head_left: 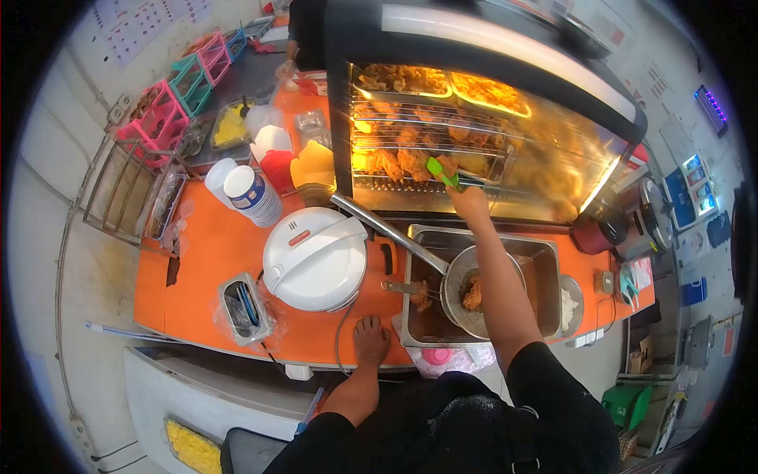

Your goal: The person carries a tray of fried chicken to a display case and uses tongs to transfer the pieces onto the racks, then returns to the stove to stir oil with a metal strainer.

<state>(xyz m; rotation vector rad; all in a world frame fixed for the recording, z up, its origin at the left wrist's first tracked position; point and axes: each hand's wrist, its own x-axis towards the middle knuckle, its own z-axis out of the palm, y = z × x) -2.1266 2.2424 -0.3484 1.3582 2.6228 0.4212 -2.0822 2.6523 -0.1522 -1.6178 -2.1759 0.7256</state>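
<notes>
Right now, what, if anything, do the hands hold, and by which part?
The right hand grips a green utensil by its near end; the left hand holds nothing, resting on the orange counter.

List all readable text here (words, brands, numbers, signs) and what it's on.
None reads clearly.
Stacked white paper cups with blue print: lettering too small.
Round white plastic lid with red label: label too small.
White printed wall sheet, upper left: marks too blurred.
Blue-bordered wall panel, right: blurred.
</notes>
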